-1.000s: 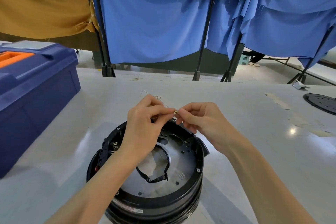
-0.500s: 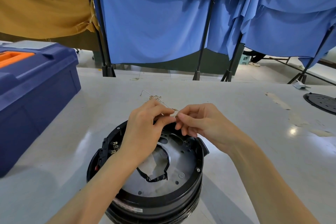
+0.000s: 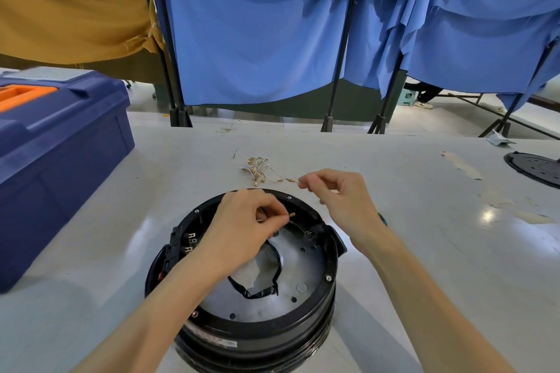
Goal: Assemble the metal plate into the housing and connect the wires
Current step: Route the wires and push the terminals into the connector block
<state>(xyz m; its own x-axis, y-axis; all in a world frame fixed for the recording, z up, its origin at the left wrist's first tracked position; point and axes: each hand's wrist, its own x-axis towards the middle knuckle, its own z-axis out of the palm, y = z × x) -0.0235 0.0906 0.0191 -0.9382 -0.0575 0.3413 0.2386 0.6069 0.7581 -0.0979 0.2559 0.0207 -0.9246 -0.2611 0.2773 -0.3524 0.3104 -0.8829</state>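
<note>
Housing (image 3: 242,327) sits nearest on the table (image 3: 424,236), metal plate (image 3: 303,269) already seated inside, so the job looks to be at the wiring step. Left hand (image 3: 242,233) over the plate pinches a small brass terminal (image 3: 291,214). Right hand (image 3: 342,194), just past the rim, pinches the end of a thin wire (image 3: 275,173) from the loose bundle (image 3: 257,167) beyond. Next probably: push the terminal onto its tab, which needs fine alignment.
</note>
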